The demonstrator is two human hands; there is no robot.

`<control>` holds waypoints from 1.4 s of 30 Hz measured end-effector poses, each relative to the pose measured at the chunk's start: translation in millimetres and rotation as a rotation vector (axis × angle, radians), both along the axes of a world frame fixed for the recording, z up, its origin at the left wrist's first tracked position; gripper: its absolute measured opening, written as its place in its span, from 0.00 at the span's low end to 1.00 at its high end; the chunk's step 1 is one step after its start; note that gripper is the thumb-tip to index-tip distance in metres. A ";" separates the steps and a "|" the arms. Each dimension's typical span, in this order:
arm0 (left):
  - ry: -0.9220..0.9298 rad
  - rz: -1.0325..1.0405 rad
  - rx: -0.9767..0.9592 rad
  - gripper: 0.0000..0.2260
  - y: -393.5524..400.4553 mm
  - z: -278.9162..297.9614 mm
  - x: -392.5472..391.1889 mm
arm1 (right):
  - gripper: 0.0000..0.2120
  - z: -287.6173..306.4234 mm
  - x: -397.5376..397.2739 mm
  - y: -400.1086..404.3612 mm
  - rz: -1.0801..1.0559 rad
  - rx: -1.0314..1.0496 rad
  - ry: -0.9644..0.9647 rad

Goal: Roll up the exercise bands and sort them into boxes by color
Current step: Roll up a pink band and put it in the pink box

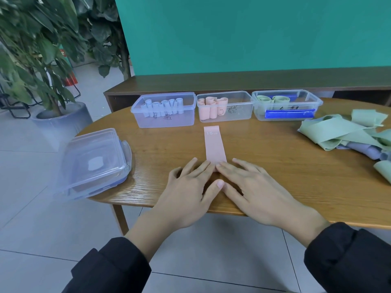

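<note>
You're mid-task: rolls already fill the three boxes (225, 96) top center, both your left hand (190, 187) and right hand (251, 187) press flat-fingered on the near end of the pink band (214, 144) at center, unrolled pile (347, 132) right remains.

Near end of flat pink exercise band (214, 144) hidden under fingertips of both hands. Pile of loose green bands (342, 132) at three o'clock cut off by edge. Handwritten box labels illegible.
</note>
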State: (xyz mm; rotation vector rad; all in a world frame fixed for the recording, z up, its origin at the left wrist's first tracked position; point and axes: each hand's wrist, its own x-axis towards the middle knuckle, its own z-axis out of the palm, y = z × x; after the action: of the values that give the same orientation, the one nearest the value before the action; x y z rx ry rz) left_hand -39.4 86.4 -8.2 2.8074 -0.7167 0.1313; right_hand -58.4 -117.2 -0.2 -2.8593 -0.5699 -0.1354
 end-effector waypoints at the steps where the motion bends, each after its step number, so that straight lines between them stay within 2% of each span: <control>1: 0.008 0.002 -0.007 0.30 -0.4 0.5 0.9 | 0.27 0.7 0.9 0.4 -0.007 0.001 0.015; 7: -0.030 0.019 -0.159 0.27 -0.2 0.3 2.3 | 0.28 3.4 8.5 1.2 -0.031 0.006 0.073; 11: -0.027 0.012 -0.033 0.31 -2.1 -0.7 2.5 | 0.27 3.5 17.1 1.5 -0.024 0.025 0.076; 15: 0.009 0.012 -0.015 0.31 -2.4 2.4 6.7 | 0.28 2.1 20.4 1.1 -0.018 0.026 0.071; 20: 0.015 0.027 -0.002 0.34 -6.1 6.4 11.7 | 0.24 -2.7 22.6 -5.0 0.013 0.221 0.031; 24: 0.025 0.028 0.015 0.33 -8.6 7.7 19.4 | 0.24 -1.7 27.3 -4.7 -0.025 0.112 0.066; 28: 0.030 0.039 0.014 0.38 -13.6 5.6 28.1 | 0.27 1.7 33.6 -3.7 -0.039 0.071 0.076; 31: -0.080 0.018 -0.036 0.35 -14.3 6.1 29.9 | 0.28 2.3 39.1 -3.5 -0.049 0.052 0.091; 34: -0.059 0.007 -0.018 0.31 -15.9 6.4 31.2 | 0.28 2.4 45.2 -3.7 -0.045 0.032 0.097; 42: -0.004 0.046 0.010 0.40 -22.3 7.1 47.1 | 0.27 2.5 44.5 -4.0 0.000 0.091 0.016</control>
State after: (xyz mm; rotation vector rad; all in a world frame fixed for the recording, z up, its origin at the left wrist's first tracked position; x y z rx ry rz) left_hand 7.7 64.1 -1.0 2.8350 -0.6555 0.1413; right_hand -13.9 -121.2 2.4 -2.7697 -0.5455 -0.1349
